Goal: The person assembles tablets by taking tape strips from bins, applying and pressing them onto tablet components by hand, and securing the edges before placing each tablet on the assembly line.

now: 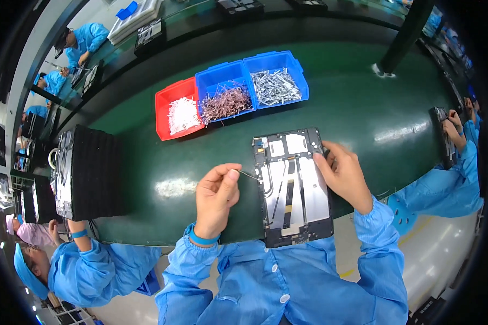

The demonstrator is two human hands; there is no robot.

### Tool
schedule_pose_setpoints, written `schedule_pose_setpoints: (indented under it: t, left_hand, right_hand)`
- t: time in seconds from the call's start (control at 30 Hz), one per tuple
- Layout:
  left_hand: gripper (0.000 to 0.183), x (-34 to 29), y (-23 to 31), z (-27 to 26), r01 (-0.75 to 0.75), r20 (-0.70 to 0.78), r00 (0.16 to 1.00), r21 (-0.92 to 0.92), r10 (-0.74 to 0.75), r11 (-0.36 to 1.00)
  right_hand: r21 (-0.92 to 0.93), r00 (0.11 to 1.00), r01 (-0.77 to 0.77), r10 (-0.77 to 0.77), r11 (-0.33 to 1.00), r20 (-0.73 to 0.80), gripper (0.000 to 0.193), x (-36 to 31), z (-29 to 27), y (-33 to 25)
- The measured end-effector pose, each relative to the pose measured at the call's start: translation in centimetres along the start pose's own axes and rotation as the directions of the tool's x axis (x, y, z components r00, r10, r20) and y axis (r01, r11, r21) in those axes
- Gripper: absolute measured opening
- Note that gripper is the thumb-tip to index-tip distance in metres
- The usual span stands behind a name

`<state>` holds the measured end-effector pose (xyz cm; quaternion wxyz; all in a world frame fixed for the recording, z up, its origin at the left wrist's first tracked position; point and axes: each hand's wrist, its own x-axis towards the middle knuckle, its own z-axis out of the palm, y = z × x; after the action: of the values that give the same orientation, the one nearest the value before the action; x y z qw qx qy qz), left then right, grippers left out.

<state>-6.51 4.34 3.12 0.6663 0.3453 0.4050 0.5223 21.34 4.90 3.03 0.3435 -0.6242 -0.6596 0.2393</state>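
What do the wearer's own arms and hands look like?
Loose, light blue long sleeves end in gathered cuffs. The left hand and right hand are gloveless. A blue band circles the left wrist; none shows on the right.

Set in a bright workshop, around a green-topped table point(146, 162).

Bounded by a dark shelf point(195, 39) along the far side, with a dark post point(409, 35) at upper right and a pale beam point(35, 57) down the left; laid with a glossy pale floor point(423, 260) and a yellow line point(347, 274); furnished with a blue perforated seat point(401, 214) at right; lit white, with glare point(176, 188) on the tabletop.
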Motion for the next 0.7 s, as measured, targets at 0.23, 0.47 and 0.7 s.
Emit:
schedule_pose_setpoints:
  t: [0.23, 0.47, 0.7]
  left_hand:
    - [0.019, -0.9, -0.4, 0.7, 0.000, 0.048, 0.999, 0.014, -0.001, 1.000]
    - [0.015, -1.6, -1.2, 1.2, -0.245, 0.072, 0.970, 0.308, 0.234, 0.919]
    - [0.021, -2.4, -0.4, 1.7, -0.465, 0.205, 0.844, 0.739, 0.495, 0.487]
  right_hand:
    - [-0.119, 0.988, 0.142, -0.149, 0.983, -0.048, 0.036, -1.1, 0.1, -3.4]
    - [0.477, 0.915, 0.135, -0.294, 0.868, 0.277, 0.025, -0.7, 2.8, -7.1]
    - [0.394, 0.917, 0.303, -0.377, 0.868, 0.126, 0.008, -0.6, 4.7, -7.0]
